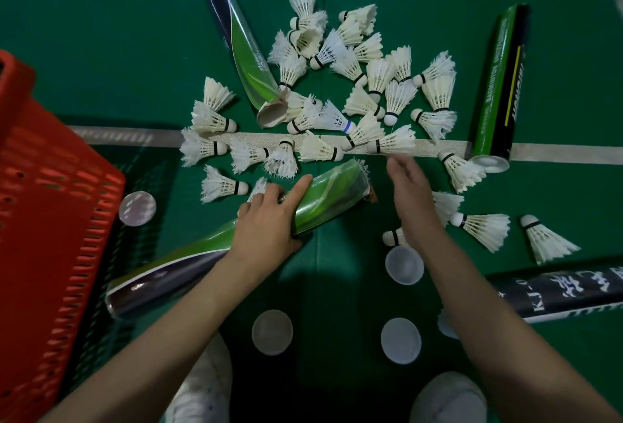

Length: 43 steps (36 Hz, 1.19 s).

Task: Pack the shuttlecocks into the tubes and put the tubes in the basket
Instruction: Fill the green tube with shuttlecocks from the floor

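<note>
Green tube gripped, packing barely started.
Left hand (269, 217) is wrapped round the tube (323, 200) lying on the floor (101, 35), mouth toward the pile. Right hand (409, 186) holds nothing, fingers straight and close together, reaching at the shuttlecocks (337, 109) scattered just ahead. Feathers show at the tube's mouth; can't tell how many are inside. Three other tubes (499, 85) lie loose, with the lids (404, 264) off and nearer me. Red basket (67, 186) on my left shows no tube in its visible part. Nearly all still to do, I'd say.
</note>
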{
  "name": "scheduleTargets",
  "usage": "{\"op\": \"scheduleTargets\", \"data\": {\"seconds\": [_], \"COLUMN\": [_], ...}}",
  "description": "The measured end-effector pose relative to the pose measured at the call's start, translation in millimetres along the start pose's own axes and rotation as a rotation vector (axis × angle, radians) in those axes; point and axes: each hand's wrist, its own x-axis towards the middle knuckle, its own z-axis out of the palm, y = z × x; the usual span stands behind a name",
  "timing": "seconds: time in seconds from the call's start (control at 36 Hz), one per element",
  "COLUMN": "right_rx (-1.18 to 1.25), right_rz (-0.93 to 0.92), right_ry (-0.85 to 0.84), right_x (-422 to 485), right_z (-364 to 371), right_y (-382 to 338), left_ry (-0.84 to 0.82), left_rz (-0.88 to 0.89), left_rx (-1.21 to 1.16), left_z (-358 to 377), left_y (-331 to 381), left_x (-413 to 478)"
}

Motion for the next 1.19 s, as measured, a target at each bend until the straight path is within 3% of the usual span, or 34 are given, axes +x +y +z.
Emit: {"op": "scheduleTargets", "data": {"seconds": [0.11, 0.22, 0.33, 0.5, 0.61, 0.81, 0.97, 1.19], "right_rx": [-0.252, -0.353, -0.245, -0.181, -0.158, 0.052, -0.015, -0.071], "right_rz": [-0.009, 0.03, 0.028, -0.011, -0.11, -0.285, -0.243, -0.3], "right_ry": [0.143, 0.084, -0.013, 0.232, 0.285, 0.128, -0.072, -0.093], "right_x": [35, 57, 68, 53, 29, -23, -38, -65], "right_z": [-11, -13, -10, -15, -19, -17, -10, -5], "right_y": [8, 3, 3, 9, 11, -8, -10, -15], "left_ry": [-0.024, -0.053, -0.066, -0.065, -0.072, -0.048, -0.017, 0.007], "left_rz": [-0.021, -0.043, -0.057, -0.065, -0.064, -0.038, -0.004, 0.056], "left_rx": [0.043, 0.06, 0.031, 0.032, 0.024, 0.006, -0.028, -0.08], "left_z": [3, 7, 8, 9, 7, 6, 5, 5], "left_y": [-4, -7, -8, -12, -13, -13, -12, -10], "left_x": [6, 10, 13, 15, 10, -3, -19, -36]}}
